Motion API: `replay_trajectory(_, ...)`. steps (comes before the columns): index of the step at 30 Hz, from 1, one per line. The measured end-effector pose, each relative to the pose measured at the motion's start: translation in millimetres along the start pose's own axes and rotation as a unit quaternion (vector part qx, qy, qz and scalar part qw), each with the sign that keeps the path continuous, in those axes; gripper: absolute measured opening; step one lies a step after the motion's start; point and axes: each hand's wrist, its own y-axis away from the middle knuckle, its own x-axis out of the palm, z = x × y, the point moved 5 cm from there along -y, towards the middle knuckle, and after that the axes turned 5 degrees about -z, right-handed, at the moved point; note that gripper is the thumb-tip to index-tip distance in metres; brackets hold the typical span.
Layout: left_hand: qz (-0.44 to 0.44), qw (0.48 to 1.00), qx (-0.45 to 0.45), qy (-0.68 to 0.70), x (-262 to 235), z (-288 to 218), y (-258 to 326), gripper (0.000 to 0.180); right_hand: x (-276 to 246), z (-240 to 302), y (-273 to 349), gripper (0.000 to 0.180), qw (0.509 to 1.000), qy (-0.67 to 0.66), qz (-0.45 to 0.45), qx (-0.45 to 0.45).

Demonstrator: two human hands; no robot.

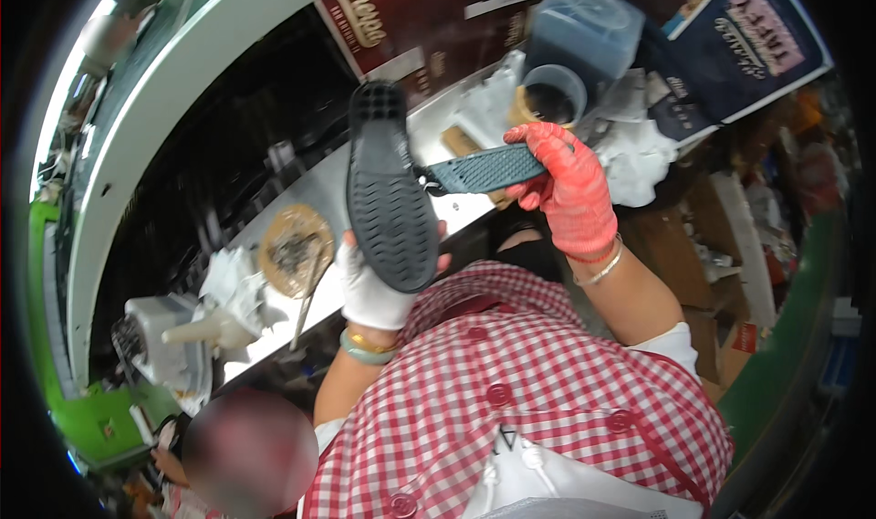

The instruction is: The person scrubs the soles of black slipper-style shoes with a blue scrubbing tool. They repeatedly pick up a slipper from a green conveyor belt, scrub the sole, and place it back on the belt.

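By the coral-gloved right grip (pixel 573 190), the right end of a dark, textured strap (pixel 484 168) is pinched between thumb and fingers. By the white-gloved left grip (pixel 376 291), a black shoe sole (pixel 391 172) is clasped at its near end, with the palm kept behind it and fingertips shown at both edges. The sole is held up over the table (pixel 465 210), tread outward, and the strap is stretched to its right.

The work is judged to be partway. The tread is seen fully shaped, and the strap's left end is brought right up to the sole's right edge, but whether it is fastened there cannot be told. The strap is not laid across the sole, so its seating can be judged as left to be done. The upper side of the sole is hidden.

The sole is marked with zigzag grooves along its middle and blocky lugs at its far end; the strap is covered with a fine raised pattern.

On the left, a stained tan disc (pixel 285 256) is crossed by a thin stick (pixel 308 302). On the far right, a cup with dark contents (pixel 554 94) is placed before a translucent plastic container (pixel 584 31).
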Motion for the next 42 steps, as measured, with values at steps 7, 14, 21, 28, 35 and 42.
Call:
replay_trajectory(7,0.007,0.999,0.042,-0.032,30.4,4.2,8.4,0.071,63.7,-15.7,21.7,0.023,0.999,-0.025,0.038,-0.001)
replay_trajectory(14,0.067,0.998,0.009,-0.02,30.0,9.3,9.0,0.075,68.6,-19.7,25.3,0.023,0.998,-0.002,0.055,-0.009)
replay_trajectory(21,0.044,0.993,0.019,-0.104,35.4,13.6,15.9,0.081,65.0,-8.0,18.5,0.02,0.997,0.016,0.01,-0.079)
replay_trajectory(28,0.05,0.984,0.007,-0.17,30.1,12.7,24.8,0.09,65.6,16.3,9.4,0.018,0.992,0.01,-0.005,-0.129)
replay_trajectory(35,0.045,0.976,-0.009,-0.211,32.3,14.3,30.7,0.1,65.1,31.6,-4.0,0.018,0.987,0.021,-0.005,-0.16)
replay_trajectory(42,0.033,0.974,-0.037,-0.221,26.5,14.7,33.8,0.1,65.2,39.2,-15.5,0.019,0.988,0.042,0.021,-0.149)
